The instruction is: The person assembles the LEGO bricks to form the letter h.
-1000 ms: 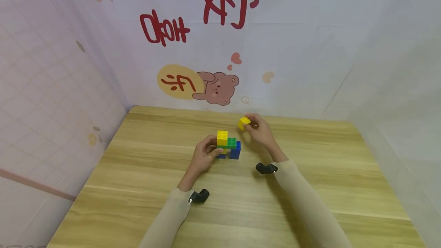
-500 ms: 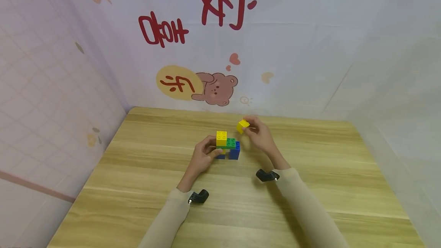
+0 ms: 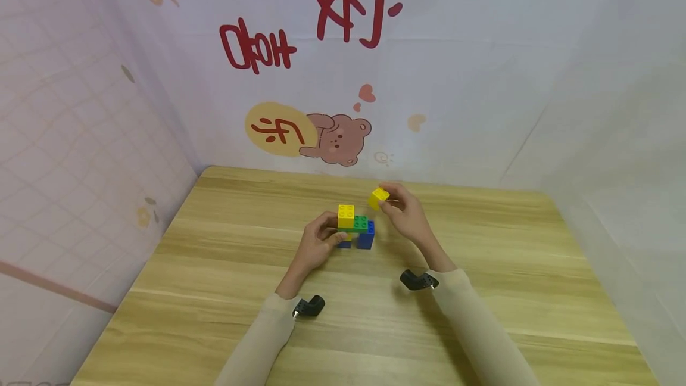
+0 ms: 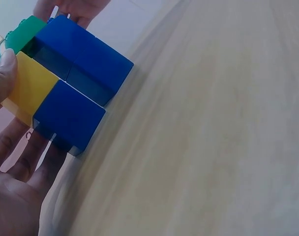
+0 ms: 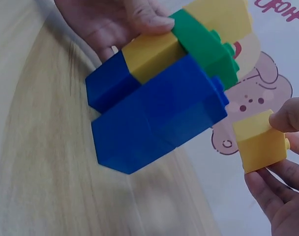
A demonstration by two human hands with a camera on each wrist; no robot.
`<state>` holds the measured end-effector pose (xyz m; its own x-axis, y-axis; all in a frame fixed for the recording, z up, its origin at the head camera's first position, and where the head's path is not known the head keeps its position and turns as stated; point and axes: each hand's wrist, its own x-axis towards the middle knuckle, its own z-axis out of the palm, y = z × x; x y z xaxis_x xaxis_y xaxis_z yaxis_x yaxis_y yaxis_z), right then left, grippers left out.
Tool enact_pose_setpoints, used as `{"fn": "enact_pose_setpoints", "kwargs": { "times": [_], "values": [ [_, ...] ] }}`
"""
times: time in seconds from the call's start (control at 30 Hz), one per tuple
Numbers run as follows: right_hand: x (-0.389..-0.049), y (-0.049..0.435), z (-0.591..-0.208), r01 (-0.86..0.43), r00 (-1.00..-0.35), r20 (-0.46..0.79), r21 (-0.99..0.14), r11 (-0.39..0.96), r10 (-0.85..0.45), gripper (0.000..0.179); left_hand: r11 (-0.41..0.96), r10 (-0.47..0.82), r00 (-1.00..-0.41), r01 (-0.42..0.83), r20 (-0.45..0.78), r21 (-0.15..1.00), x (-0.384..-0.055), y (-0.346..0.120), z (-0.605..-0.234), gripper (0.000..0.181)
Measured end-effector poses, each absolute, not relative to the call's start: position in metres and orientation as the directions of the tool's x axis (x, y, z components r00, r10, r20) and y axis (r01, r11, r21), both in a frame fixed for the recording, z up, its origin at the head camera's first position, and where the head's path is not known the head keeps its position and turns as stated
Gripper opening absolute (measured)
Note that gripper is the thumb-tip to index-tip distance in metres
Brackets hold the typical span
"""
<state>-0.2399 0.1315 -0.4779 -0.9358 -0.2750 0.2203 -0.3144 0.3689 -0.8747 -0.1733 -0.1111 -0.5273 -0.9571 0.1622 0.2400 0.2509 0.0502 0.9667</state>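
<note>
My left hand (image 3: 316,244) grips a small toy brick build from its left side. In the left wrist view, the thumb lies over a yellow brick (image 4: 31,88) that sits on a blue brick (image 4: 71,118). A green brick (image 3: 360,223) bridges from there towards a blue column (image 3: 366,237) of two stacked bricks. On the green brick's left end sits another yellow brick (image 3: 345,215). Behind and right of the build, my right hand (image 3: 408,214) pinches a loose yellow brick (image 3: 378,198) between thumb and fingers, held apart from the build and above the table.
The build stands on a wood-grain table (image 3: 482,302). A pale wall sheet (image 3: 455,76) with red lettering and a printed bear (image 3: 340,139) rises behind the table's far edge. Black wrist mounts (image 3: 309,305) stick out from both cuffs.
My right hand has come slightly nearer to me and lower in the head view, with the yellow brick still pinched. The left hand and the build have stayed in place.
</note>
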Motion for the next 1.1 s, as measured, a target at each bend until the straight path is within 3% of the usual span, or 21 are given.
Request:
{"fn": "enact_pose_setpoints", "kwargs": {
  "times": [0.27, 1.1],
  "values": [
    [-0.234, 0.129, -0.469, -0.343, -0.926, 0.249, -0.872, 0.35, -0.285, 0.037, 0.083, 0.18, -0.955, 0.252, 0.234, 0.964, -0.168, -0.108, -0.509, 0.033],
    [-0.221, 0.128, -0.432, -0.408, -0.889, 0.3, -0.861, 0.302, -0.348, 0.036, 0.085, 0.167, -0.958, 0.249, 0.233, 0.965, -0.186, -0.087, -0.527, 0.035]
  ]
}}
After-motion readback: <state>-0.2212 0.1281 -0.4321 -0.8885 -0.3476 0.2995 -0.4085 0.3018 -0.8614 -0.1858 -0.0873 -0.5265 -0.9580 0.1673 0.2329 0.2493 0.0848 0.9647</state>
